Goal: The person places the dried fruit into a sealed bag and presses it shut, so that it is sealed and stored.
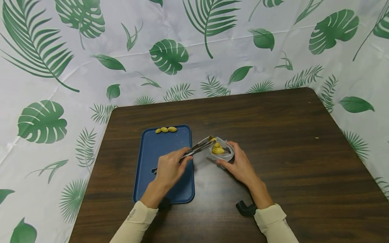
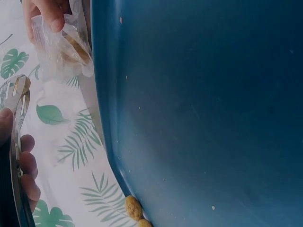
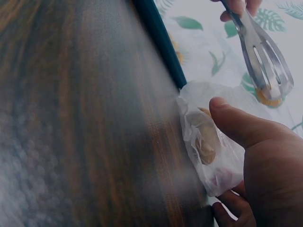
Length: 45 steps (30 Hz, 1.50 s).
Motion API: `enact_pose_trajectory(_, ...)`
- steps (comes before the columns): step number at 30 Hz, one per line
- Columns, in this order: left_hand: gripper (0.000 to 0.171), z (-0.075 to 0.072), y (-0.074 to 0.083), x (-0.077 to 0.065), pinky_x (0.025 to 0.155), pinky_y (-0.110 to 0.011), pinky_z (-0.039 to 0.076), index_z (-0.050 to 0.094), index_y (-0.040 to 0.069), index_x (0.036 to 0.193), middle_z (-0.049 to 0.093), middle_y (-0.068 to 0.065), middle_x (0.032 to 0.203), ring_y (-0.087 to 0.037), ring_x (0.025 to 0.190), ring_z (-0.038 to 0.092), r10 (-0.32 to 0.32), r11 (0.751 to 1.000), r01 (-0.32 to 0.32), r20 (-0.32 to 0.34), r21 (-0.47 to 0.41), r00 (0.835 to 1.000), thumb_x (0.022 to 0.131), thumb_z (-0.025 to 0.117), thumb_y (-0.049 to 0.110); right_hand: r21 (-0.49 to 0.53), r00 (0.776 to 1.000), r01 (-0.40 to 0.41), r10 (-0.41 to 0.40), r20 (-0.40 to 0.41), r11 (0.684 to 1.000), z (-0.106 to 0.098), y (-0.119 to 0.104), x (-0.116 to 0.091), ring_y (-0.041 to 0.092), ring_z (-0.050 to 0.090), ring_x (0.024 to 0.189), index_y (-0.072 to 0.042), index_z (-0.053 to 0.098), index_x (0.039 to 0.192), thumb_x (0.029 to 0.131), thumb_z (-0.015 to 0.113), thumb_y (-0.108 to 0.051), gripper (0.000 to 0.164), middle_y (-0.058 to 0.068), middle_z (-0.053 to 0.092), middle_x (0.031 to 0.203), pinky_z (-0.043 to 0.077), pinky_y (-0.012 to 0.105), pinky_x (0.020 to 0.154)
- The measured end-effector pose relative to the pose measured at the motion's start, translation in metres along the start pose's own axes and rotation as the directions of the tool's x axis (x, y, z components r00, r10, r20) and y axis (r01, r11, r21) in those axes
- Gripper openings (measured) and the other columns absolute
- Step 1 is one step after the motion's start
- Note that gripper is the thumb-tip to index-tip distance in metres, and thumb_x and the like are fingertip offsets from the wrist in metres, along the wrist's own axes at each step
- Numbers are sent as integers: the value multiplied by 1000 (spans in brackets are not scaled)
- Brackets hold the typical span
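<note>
Pale sleeves [image 1: 133, 221] come nearest the head camera, their folded cuffs well back from the fingers. Ahead of them, the left hand [image 1: 170, 167] is curled firmly round metal tongs [image 1: 200, 145], thumb on one arm and fingers against the other, apparently so a squeeze can pinch the small yellow piece [image 3: 269, 98] at the tips, beyond those fingers. Between the right hand's [image 1: 241, 165] thumb and bent fingers sits a clear plastic bag [image 1: 211, 156], its mouth spread and facing up, probably to leave room for the tongs just beside its rim. More yellow pieces [image 1: 217, 149] lie inside; creased plastic makes their number hard to tell. Beneath the left fingers is a blue tray [image 1: 164, 145]; past them, three pieces [image 1: 164, 129] line its far edge, leaving its middle bare.
</note>
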State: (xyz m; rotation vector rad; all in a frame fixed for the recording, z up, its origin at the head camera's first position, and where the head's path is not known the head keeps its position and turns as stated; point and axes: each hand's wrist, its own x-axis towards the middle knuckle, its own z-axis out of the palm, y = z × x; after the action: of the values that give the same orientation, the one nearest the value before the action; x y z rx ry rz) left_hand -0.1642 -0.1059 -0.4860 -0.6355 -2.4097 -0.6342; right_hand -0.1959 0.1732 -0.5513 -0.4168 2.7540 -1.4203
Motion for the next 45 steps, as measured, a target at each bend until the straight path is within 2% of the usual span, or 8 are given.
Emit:
enact_pose_trajectory(7, 31, 4, 4, 1, 53, -33, 55, 77, 6, 108, 80, -7, 87, -17, 65, 73, 8, 1000, -7, 22, -23, 1000, 82, 87, 21, -1, 1000, -11, 11, -4, 1000, 0, -1, 0, 41, 57, 125, -8, 39, 150, 86, 85, -39, 84, 20, 56, 143, 44, 62, 103)
enact_pose_trajectory(14, 31, 9, 7, 4, 57, -35, 57, 76, 8, 108, 80, -7, 88, -18, 68, 75, 15, 1000, -15, 43, -10, 999, 83, 87, 22, 10, 1000, 0, 0, -6, 1000, 0, -1, 0, 40, 58, 122, -7, 40, 150, 86, 85, -37, 84, 20, 58, 141, 46, 60, 100)
enact_pose_trajectory(21, 29, 12, 12, 7, 55, -34, 56, 76, 9, 109, 80, -5, 89, -16, 66, 73, 12, 1000, -11, 67, -21, 998, 85, 85, 24, 8, 1000, 10, -10, -5, 1000, 0, 0, 0, 37, 61, 119, -8, 40, 149, 87, 85, -37, 82, 18, 60, 138, 47, 59, 99)
enact_pose_trajectory(33, 29, 18, 19, 11, 53, -33, 55, 75, 8, 111, 81, -5, 89, -15, 63, 71, 16, 1000, -14, 83, -26, 996, 87, 83, 24, -13, 1000, 4, -4, -16, 1000, 2, 1, -1, 39, 60, 121, -9, 40, 149, 85, 86, -36, 83, 18, 61, 134, 46, 60, 100)
enact_pose_trajectory(37, 34, 17, 20, 11, 56, -34, 57, 74, 7, 115, 81, -8, 94, -17, 68, 74, 13, 1000, -12, 90, -7, 996, 89, 81, 27, -21, 1000, 6, -7, -21, 1000, 2, 1, -1, 42, 57, 124, -8, 40, 149, 85, 86, -36, 84, 19, 59, 139, 45, 62, 101)
enact_pose_trajectory(41, 37, 14, 17, 12, 59, -36, 59, 74, 6, 116, 81, -9, 99, -20, 73, 76, -6, 1000, 5, 71, 5, 997, 87, 84, 26, -12, 1000, 15, -16, -22, 1000, 2, 1, -1, 42, 57, 127, -7, 40, 149, 85, 86, -35, 84, 20, 57, 142, 45, 62, 103)
enact_pose_trajectory(45, 37, 10, 11, 10, 54, -36, 56, 75, 7, 116, 80, -9, 93, -20, 66, 74, -32, 999, 32, 39, 1, 999, 84, 86, 23, -3, 1000, 2, -2, -19, 1000, 1, -1, -1, 41, 56, 128, -8, 39, 150, 86, 85, -37, 84, 19, 56, 144, 44, 62, 104)
